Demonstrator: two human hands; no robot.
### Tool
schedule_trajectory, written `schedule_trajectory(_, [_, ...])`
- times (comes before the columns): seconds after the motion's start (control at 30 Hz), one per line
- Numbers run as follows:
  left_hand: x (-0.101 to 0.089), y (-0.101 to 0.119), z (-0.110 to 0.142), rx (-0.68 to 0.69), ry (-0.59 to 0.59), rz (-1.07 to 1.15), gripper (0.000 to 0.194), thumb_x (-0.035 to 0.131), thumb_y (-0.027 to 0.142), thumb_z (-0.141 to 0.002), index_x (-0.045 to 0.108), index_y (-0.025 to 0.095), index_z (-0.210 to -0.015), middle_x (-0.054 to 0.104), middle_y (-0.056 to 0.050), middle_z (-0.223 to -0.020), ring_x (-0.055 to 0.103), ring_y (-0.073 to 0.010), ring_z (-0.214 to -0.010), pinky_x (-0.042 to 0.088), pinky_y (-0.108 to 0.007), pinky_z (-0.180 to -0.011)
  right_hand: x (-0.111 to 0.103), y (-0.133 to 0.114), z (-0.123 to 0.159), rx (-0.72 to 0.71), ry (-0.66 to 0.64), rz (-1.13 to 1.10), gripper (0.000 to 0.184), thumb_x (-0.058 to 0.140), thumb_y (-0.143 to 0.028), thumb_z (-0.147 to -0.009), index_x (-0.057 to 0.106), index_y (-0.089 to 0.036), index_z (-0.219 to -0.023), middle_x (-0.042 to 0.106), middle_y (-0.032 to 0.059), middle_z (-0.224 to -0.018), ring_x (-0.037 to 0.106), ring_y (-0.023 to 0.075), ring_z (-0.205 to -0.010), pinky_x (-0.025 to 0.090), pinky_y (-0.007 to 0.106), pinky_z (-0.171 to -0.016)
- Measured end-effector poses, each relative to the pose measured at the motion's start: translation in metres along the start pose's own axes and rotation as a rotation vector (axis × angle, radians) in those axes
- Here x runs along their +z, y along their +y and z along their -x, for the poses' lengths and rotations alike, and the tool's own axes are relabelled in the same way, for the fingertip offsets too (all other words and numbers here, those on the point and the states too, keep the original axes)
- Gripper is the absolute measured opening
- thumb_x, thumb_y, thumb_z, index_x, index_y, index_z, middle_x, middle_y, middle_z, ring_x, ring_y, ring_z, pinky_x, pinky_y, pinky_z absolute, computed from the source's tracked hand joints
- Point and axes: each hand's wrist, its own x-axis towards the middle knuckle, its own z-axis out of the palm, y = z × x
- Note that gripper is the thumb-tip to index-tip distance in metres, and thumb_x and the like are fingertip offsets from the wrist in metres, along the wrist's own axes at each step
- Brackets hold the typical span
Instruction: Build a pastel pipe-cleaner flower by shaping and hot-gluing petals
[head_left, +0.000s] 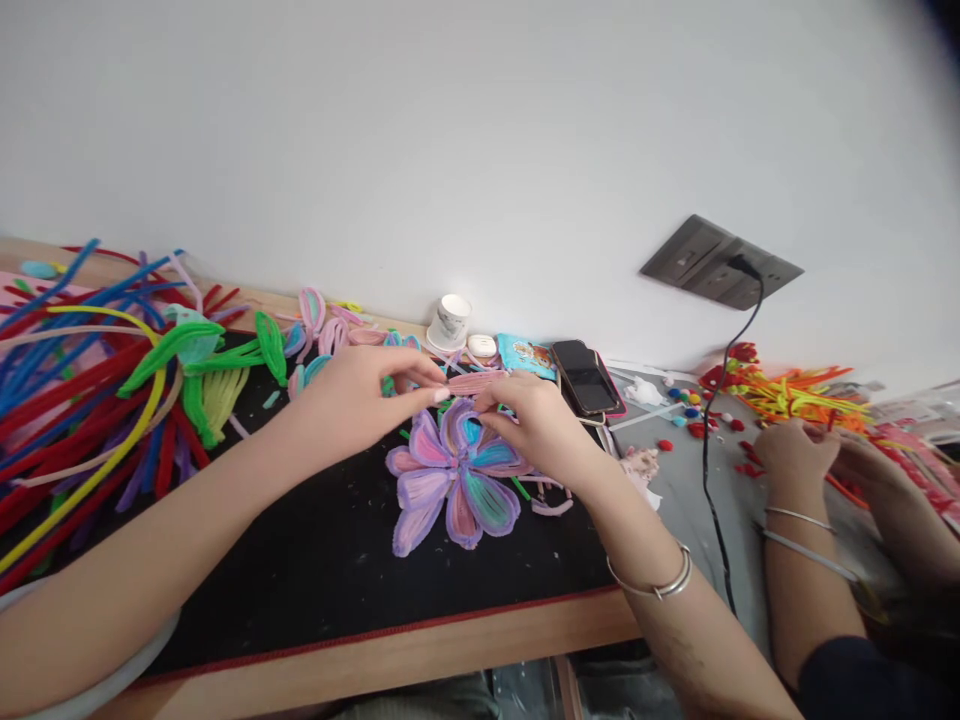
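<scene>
Between my two hands, a pink pipe-cleaner petal (474, 384) is stretched level above the table. My left hand (375, 390) pinches its left end between thumb and fingertips. At its other end, my right hand (529, 415) closes thumb and fingers on the petal; the fingertips partly hide it. Just below lies a large pipe-cleaner flower (457, 475) with purple-edged petals in pink, teal and lilac, flat on the black mat (315, 560). My right hand is over its upper right petals. Loose pink and blue petals (311, 312) lie behind my left hand.
Long coloured pipe cleaners (82, 400) and green leaves (187, 350) heap at the left. Along the wall stand a paper cup (450, 322), an earbud case (481, 346) and phones (585, 378). A black cable (709, 470) hangs from the socket. At right, another person's hands (799, 455) work by orange and yellow pipe cleaners (802, 395).
</scene>
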Motion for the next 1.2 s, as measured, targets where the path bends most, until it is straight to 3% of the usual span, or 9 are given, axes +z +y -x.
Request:
schedule_trajectory(0.1, [-0.003,-0.010,0.005,-0.073,0.060,-0.034,0.030,0.057,0.047,-0.081,0.070,0.024,-0.095,0.071,-0.001,-0.081,0.056,-0.0165,-0.063,0.043,-0.029,-0.060,0.008,0.003,-0.003,-0.031,-0.024,-0.006,0.016,0.063,-0.003,-0.081,0.061,-0.018,-0.074,0.071,0.0076,-0.105,0.063,0.0192,-0.097,0.046,0.033,-0.085])
schedule_trajectory(0.17, [0.000,-0.015,0.008,-0.074,0.060,-0.037,0.035,0.056,0.049,-0.081,0.069,0.023,-0.101,0.070,-0.002,-0.086,0.056,-0.0171,-0.067,0.044,-0.029,-0.062,0.013,0.003,-0.003,-0.053,-0.014,0.025,0.014,0.063,-0.005,-0.081,0.061,-0.017,-0.074,0.072,0.0080,-0.099,0.063,0.0202,-0.096,0.046,0.034,-0.083])
schedule_trajectory(0.33, [0.015,-0.020,0.011,0.027,0.023,-0.006,0.043,0.056,0.047,-0.082,0.062,0.021,-0.116,0.067,-0.006,-0.114,0.060,-0.0222,-0.095,0.047,-0.034,-0.084,0.018,0.002,-0.002,-0.103,-0.040,0.109,0.012,0.059,-0.006,-0.085,0.063,-0.015,-0.078,0.070,0.0099,-0.091,0.062,0.0228,-0.096,0.046,0.037,-0.084])
schedule_trajectory(0.5, [0.028,-0.019,0.009,-0.001,-0.070,0.012,0.056,0.059,0.045,-0.078,0.055,0.017,-0.126,0.060,-0.010,-0.129,0.057,-0.0261,-0.114,0.043,-0.039,-0.098,0.022,0.001,0.000,-0.119,-0.063,0.166,0.015,0.051,-0.010,-0.090,0.063,-0.014,-0.083,0.068,0.0111,-0.091,0.060,0.0224,-0.092,0.045,0.036,-0.082])
schedule_trajectory(0.67, [0.039,-0.019,0.002,-0.002,-0.161,-0.009,0.053,0.057,0.034,-0.076,0.055,0.022,-0.128,0.068,-0.006,-0.118,0.063,-0.0254,-0.107,0.047,-0.036,-0.091,0.029,0.002,0.003,-0.152,-0.056,0.256,0.019,0.046,-0.014,-0.093,0.063,-0.015,-0.083,0.065,0.0081,-0.079,0.053,0.0213,-0.077,0.042,0.032,-0.071])
schedule_trajectory(0.8, [0.044,-0.019,-0.003,0.044,-0.178,-0.042,0.038,0.053,0.025,-0.075,0.064,0.022,-0.112,0.071,-0.005,-0.108,0.065,-0.0238,-0.100,0.048,-0.034,-0.086,0.034,0.002,0.004,-0.184,-0.038,0.304,0.025,0.043,-0.016,-0.095,0.063,-0.015,-0.081,0.065,0.0076,-0.077,0.049,0.0202,-0.073,0.041,0.032,-0.071])
schedule_trajectory(1.2, [0.050,-0.024,-0.004,0.059,-0.156,-0.109,0.035,0.051,0.020,-0.075,0.065,0.022,-0.107,0.071,-0.005,-0.107,0.065,-0.0229,-0.097,0.048,-0.034,-0.084,0.036,0.004,0.013,-0.077,0.005,0.257,0.019,0.047,-0.015,-0.094,0.065,-0.015,-0.094,0.069,0.0087,-0.088,0.054,0.0215,-0.082,0.044,0.034,-0.077])
